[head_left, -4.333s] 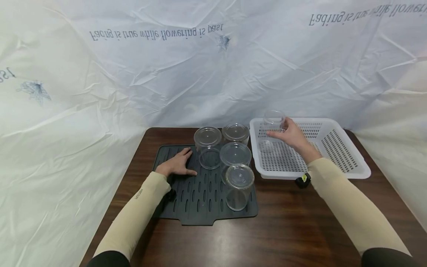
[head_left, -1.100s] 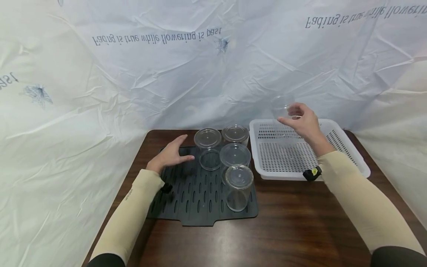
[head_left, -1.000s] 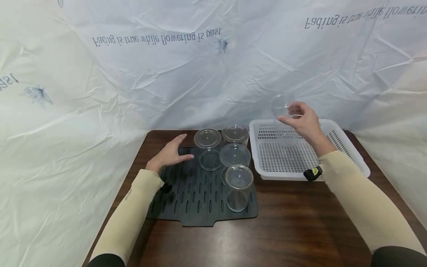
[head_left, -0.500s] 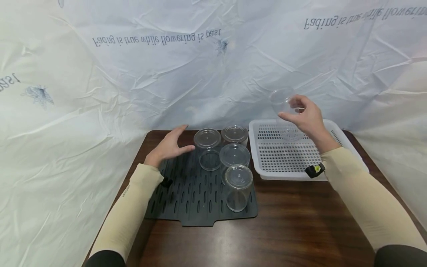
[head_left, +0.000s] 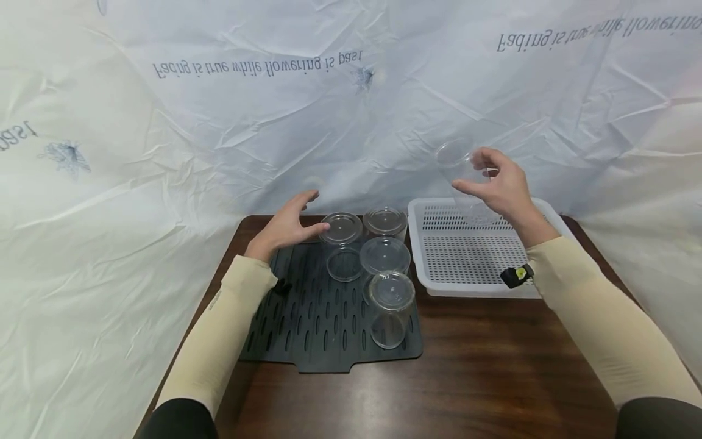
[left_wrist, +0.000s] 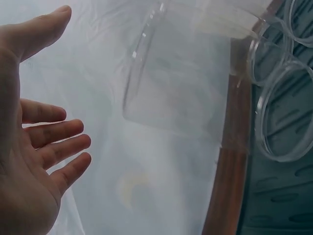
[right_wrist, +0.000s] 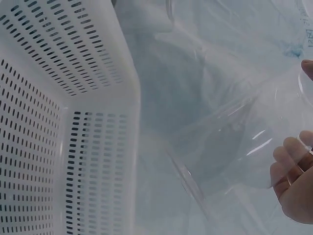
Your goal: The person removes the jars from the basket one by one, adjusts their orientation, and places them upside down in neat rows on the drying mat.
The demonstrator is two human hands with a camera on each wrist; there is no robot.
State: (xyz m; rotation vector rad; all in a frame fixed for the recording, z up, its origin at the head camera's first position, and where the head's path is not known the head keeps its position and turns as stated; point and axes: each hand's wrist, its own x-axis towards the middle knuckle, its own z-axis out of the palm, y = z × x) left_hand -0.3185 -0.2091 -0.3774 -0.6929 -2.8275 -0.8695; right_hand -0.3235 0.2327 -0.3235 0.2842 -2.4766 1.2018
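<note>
My right hand (head_left: 504, 186) grips a clear cup (head_left: 452, 160) by its side, raised above the back of the white basket (head_left: 548, 274). The cup leans, its upper end towards the left; in the right wrist view the fingers curl round one end of the clear cup (right_wrist: 234, 142). My left hand (head_left: 287, 225) hovers over the back of the dark drying mat (head_left: 307, 311), fingers apart and thumb out. Its thumb overlaps the rim of the back left cup (head_left: 343, 241) in the head view. In the left wrist view a gap separates the left hand (left_wrist: 44, 142) from that cup.
Three more clear cups stand on or behind the mat's right side: one at the back (head_left: 386, 221), a middle cup (head_left: 385, 256) and a front cup (head_left: 391, 311). Wrinkled white sheeting (head_left: 263, 134) hangs close behind the brown table (head_left: 466, 366).
My right hand has lifted the cup from the basket and tilted it. My left hand has risen off the mat and moved back and right, up to the back left cup.
</note>
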